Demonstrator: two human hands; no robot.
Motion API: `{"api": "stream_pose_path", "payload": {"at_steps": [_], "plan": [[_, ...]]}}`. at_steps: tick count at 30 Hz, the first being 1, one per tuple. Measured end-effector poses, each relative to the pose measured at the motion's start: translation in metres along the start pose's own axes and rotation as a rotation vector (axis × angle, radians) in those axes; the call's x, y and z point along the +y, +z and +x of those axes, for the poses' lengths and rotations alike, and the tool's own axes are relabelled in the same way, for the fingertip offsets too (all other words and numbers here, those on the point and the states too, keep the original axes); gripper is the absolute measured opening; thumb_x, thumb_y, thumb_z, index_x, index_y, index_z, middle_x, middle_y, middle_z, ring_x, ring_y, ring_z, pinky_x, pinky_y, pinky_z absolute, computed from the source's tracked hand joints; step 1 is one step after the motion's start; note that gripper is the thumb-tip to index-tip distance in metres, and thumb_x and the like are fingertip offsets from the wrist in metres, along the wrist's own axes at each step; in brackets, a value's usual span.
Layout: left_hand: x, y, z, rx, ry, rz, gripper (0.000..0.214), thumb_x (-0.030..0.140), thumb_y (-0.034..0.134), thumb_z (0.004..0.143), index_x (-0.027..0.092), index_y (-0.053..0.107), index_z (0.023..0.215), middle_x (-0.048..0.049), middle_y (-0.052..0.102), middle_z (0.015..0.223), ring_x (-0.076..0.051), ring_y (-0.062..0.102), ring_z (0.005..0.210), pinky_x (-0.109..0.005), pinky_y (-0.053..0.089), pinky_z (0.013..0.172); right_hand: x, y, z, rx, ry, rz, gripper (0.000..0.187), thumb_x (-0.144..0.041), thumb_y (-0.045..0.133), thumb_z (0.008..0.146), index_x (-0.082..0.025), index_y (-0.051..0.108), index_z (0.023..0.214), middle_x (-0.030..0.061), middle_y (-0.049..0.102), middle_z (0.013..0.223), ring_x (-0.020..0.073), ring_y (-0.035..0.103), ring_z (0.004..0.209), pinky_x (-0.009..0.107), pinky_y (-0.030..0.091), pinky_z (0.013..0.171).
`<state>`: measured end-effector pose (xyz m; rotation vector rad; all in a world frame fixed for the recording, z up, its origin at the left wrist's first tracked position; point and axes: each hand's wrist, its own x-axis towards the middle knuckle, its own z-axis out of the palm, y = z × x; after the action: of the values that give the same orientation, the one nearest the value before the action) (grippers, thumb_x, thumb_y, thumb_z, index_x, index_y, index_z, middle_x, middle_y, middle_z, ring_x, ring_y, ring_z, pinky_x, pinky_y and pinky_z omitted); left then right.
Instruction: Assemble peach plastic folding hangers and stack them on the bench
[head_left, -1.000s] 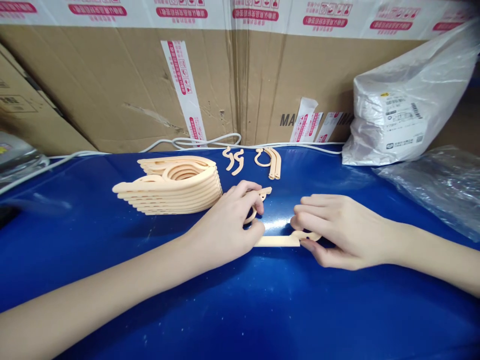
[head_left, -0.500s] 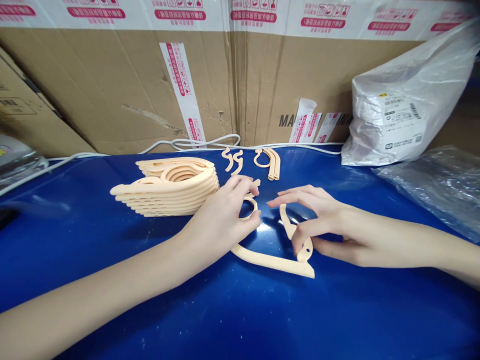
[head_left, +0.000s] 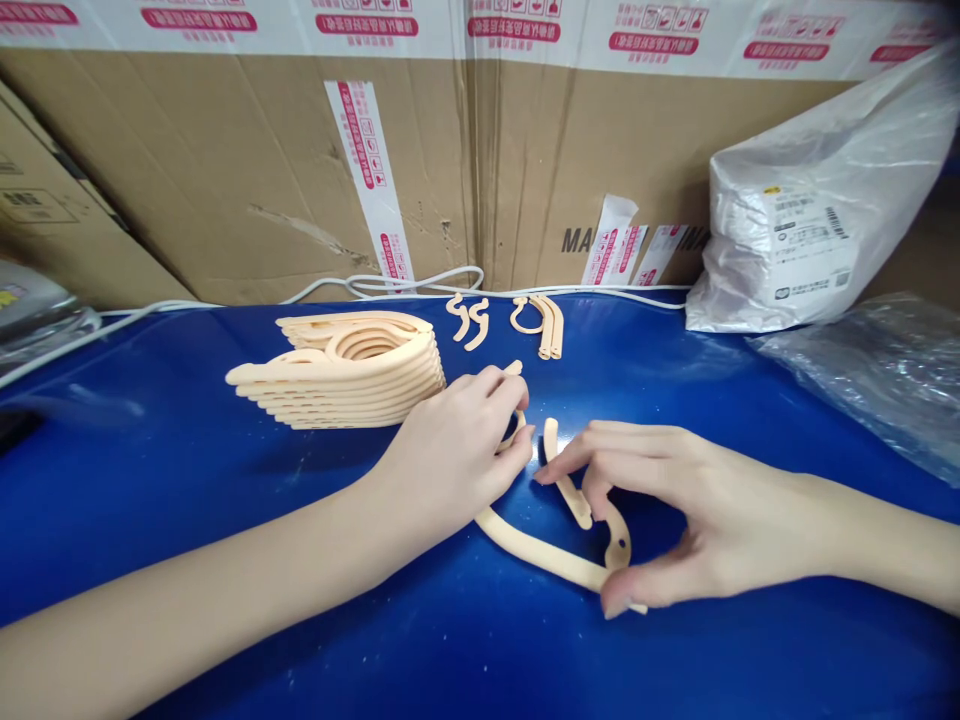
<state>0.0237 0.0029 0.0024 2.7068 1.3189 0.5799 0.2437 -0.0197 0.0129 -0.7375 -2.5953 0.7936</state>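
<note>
Several cream folding hangers (head_left: 337,390) lie stacked left of my hands. My left hand (head_left: 480,430) is closed, thumb and fingers around the ring (head_left: 514,432) of a loose cream hanger part. From under it a long curved hanger arm (head_left: 536,548) runs right across the blue table. My right hand (head_left: 660,500) has its thumb on that arm's far end, while its bent fingers touch a small curved piece with a hole (head_left: 618,540). Another short curved piece (head_left: 571,495) lies under the right index finger. The left palm hides part of the ring.
Behind my hands lie two S-shaped hook pieces (head_left: 469,322), and a ring piece with two curved arms (head_left: 551,328). A white cable (head_left: 420,288) runs along the cardboard boxes (head_left: 247,180). At right are a white plastic bag (head_left: 795,220) and clear film (head_left: 877,370).
My right hand has shifted down, its thumb coming onto the arm's end. The short curved piece and the holed piece have turned apart. My left hand stays around the ring.
</note>
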Motion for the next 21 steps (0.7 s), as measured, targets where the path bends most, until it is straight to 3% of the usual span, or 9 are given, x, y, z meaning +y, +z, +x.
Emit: {"api": "stream_pose_path", "payload": {"at_steps": [6,12,16,21], "plan": [[0.004,0.000,0.000,0.010,0.005,0.083,0.014,0.021,0.050,0.092,0.015,0.059,0.099,-0.0057,0.065,0.100,-0.020,0.063,0.080,-0.030,0.046,0.063,-0.010,0.003,-0.002,-0.013,-0.079,-0.174,0.038,-0.044,0.077,0.073,-0.019,0.055,0.092,0.0097,0.067,0.100,0.0216,0.063,0.093,0.032,0.051,0.077],[0.003,0.001,0.000,0.045,0.008,0.097,0.014,0.025,0.053,0.091,0.015,0.061,0.097,-0.0050,0.066,0.100,-0.017,0.062,0.077,-0.027,0.043,0.061,-0.022,0.006,-0.002,-0.095,-0.122,-0.234,0.019,-0.017,0.064,0.077,-0.020,0.059,0.095,0.0085,0.065,0.105,0.0192,0.061,0.094,0.030,0.052,0.080],[0.002,0.002,-0.001,0.046,0.005,0.080,0.015,0.027,0.055,0.090,0.015,0.062,0.096,-0.0043,0.065,0.101,-0.018,0.063,0.079,-0.028,0.044,0.061,-0.021,0.003,-0.003,-0.119,-0.147,-0.293,0.029,-0.006,0.055,0.078,-0.018,0.060,0.103,0.0076,0.063,0.112,0.0166,0.061,0.094,0.026,0.051,0.081],[0.003,0.005,-0.004,0.053,0.025,0.107,0.021,0.031,0.054,0.091,0.015,0.063,0.101,-0.0072,0.067,0.109,-0.020,0.065,0.087,-0.028,0.047,0.062,0.003,-0.004,-0.001,-0.076,-0.092,-0.259,0.028,-0.003,0.048,0.084,-0.017,0.059,0.106,0.0062,0.062,0.098,0.0163,0.057,0.089,0.029,0.049,0.079]]}}
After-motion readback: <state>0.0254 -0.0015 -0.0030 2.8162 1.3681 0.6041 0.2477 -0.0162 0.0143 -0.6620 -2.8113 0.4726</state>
